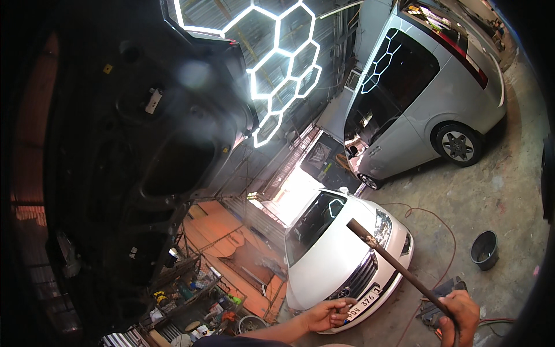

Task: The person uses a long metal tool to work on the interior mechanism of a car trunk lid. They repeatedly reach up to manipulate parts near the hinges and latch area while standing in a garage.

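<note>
My right hand [461, 315] is wrapped round the lower part of a long brown rod [399, 266]. The rod slants up and to the left, with a thicker sleeve at its far end, and crosses in front of a white car [335, 254]. Near the lower middle, my left hand [330, 316] is apart from the rod, fingers curled in; whether something small is between them I cannot make out. Above and to the left, a raised dark panel like a car hood [167, 133] shows its underside.
A silver van [404, 98] stands at the upper right. On the concrete floor are a black bucket [484, 250], a red hose [445, 225] and a dark object [442, 295] by my right hand. A cluttered tool shelf [196, 295] and orange panels [231, 243] are lower left.
</note>
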Tool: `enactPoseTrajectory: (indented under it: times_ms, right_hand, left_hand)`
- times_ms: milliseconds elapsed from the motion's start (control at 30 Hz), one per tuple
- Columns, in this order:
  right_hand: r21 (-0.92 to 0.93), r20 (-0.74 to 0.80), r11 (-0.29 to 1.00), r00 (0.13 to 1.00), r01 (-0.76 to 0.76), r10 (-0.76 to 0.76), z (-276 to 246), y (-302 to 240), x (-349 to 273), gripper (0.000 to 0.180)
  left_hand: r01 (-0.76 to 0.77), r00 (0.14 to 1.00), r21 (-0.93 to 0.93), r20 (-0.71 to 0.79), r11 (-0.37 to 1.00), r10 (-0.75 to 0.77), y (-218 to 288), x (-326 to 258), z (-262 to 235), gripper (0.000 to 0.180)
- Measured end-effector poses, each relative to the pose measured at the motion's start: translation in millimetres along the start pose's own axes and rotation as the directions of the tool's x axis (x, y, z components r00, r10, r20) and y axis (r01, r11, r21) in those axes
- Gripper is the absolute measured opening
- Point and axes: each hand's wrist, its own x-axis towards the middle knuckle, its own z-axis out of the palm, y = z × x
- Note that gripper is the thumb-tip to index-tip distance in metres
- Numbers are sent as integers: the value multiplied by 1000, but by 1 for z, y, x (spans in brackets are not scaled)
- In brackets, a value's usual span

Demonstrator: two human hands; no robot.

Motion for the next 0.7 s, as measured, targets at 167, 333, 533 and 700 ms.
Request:
enactPoseTrajectory:
  times_ms: [167,333,533,700]
  right_hand:
    - [-41,99,998,994,-38,42,1,3,-12,33]
    - [-159,-25,983,995,91,-97,26,8,-11,31]
    - [-285,-31,958,998,41,-51,40,-41,9,31]
    - [-382,-54,924,998,13,-37,45,-74,15,31]
  left_hand:
    - [-190,982,35,-7,981,191,34,23,29,18]
    - [-474,880,-52,11,879,475,82,51,83,20]
    - [-394,720,-308,482,866,499,100,49,153,27]
    - [-334,571,-315,682,889,456,108,53,171,27]
